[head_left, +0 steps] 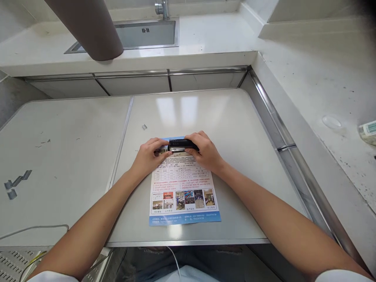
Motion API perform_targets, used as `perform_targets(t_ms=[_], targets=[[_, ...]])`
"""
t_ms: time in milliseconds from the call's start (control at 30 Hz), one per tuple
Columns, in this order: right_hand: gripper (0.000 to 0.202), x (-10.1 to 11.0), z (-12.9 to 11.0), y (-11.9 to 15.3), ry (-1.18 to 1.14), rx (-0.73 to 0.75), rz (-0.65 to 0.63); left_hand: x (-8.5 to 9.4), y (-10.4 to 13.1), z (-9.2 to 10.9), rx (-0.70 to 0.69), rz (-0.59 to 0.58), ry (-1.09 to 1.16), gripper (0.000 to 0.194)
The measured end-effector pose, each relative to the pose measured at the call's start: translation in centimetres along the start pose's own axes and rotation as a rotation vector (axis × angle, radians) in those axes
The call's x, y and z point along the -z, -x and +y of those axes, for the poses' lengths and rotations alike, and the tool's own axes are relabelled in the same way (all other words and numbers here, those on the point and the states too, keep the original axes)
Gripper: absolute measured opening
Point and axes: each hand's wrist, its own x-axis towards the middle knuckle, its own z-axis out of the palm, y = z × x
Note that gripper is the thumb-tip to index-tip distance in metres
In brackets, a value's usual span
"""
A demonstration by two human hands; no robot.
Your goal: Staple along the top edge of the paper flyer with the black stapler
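Note:
A black stapler [183,144] with a shiny metal underside lies sideways over the upper part of a printed flyer [185,207]. My right hand [205,150] is wrapped round its right end, thumb in front and fingers behind. At its left end my left hand [151,154] has thumb and index fingertip pressed against the stapler's tip. Whether anything small sits between those fingertips, I cannot tell. The flyer bears photos, a table and a blue bottom band; both hands and the stapler hide its top part.
Both arms rest over a pale folding table [235,211]. Grey tape-like scraps [18,180] lie at left, with another small scrap [144,127] beyond my left hand. A brown column [91,27] stands before the sink [147,35]. A jar [368,132] is on the right counter.

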Motion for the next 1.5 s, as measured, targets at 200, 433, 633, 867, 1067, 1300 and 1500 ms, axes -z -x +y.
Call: perform_targets(t_ms=[200,433,633,867,1067,1300,1500], targets=[[0.029,0.06,0.15,-0.09,-0.034,-0.008,-0.005,-0.41,0.02,-0.44,0.006,0.011,0.038,0.034],[0.028,0.91,-0.43,-0.06,-0.071,-0.119,0.198,-0.52,0.02,-0.53,-0.001,-0.008,0.042,0.030],[0.037,0.70,0.38,0.03,-0.094,-0.254,0.250,-0.44,-0.02,-0.45,0.014,-0.012,0.034,0.029],[0.034,0.78,0.05,-0.13,-0.139,-0.215,0.177,-0.26,-0.20,-0.16,0.009,-0.011,0.052,0.026],[0.033,0.59,-0.03,-0.22,-0.124,-0.186,0.159,-0.27,-0.27,-0.04,0.010,-0.005,0.043,0.024],[0.037,0.42,0.35,-0.36,-0.115,-0.180,0.113,-0.39,-0.25,-0.39,-0.001,0.006,0.051,0.023],[0.028,0.44,0.14,-0.18,-0.049,-0.151,0.140,-0.54,-0.29,-0.81,-0.016,0.025,0.074,0.023]])
